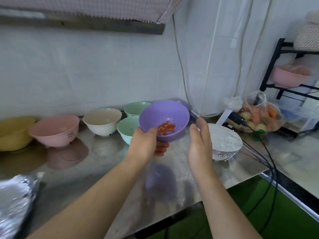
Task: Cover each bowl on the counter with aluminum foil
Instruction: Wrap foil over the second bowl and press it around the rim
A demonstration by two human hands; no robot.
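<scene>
Starting at the near left edge, crumpled aluminum foil (13, 200) is seen on the steel counter (107, 169). Farther back, a yellow bowl (15, 133), a pink bowl (55, 130), a cream bowl (102, 120) and two green bowls (127, 130) are lined up uncovered. A purple bowl (164, 118) holding orange pieces is gripped above the counter by the left hand (146, 144), thumb over its rim. The right hand (200, 147) is held spread just beside it. A foil-covered bowl (224, 142) is set to the right.

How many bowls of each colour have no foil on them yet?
Yellow bowl: 1
Pink bowl: 1
Cream bowl: 1
Green bowls: 2
Purple bowl, held in the left hand: 1
Total on or over the counter: 6
</scene>
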